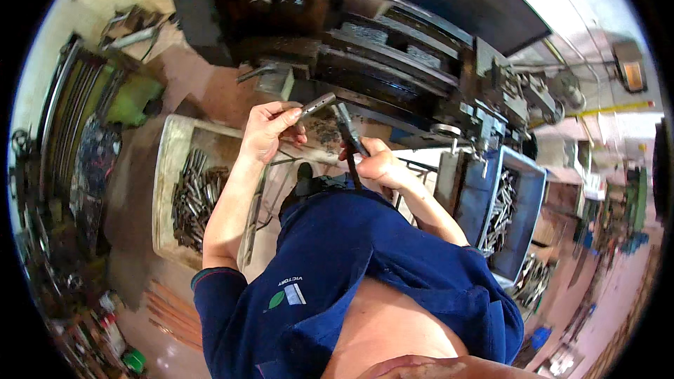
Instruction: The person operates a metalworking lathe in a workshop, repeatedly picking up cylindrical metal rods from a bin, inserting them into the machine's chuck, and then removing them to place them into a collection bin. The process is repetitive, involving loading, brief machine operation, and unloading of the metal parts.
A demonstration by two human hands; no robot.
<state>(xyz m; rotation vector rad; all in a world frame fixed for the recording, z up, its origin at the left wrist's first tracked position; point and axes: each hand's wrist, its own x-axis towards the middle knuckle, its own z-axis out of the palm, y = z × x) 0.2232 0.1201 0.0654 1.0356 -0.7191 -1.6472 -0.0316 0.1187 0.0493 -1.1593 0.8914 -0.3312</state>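
Observation:
My left hand (270, 133) pinches a short grey metal tube (319, 105) with small holes along its side, its free end pointing right and slightly up. My right hand (379, 165) is wrapped round a dark, long tool (347, 130) with a grey metal end; its exact kind I cannot make out. The tool's upper end is close to the tube's free end, and whether they touch is hard to tell. Both hands are raised in front of my body, before the lathe (393, 49).
A cream bin (163, 189) with many metal tubes stands at my left. At the right a blue bin (535, 214) holds many shiny metal parts, next to the lathe's handwheel (446, 128). Copper-coloured bars (172, 316) lie on the floor at lower left.

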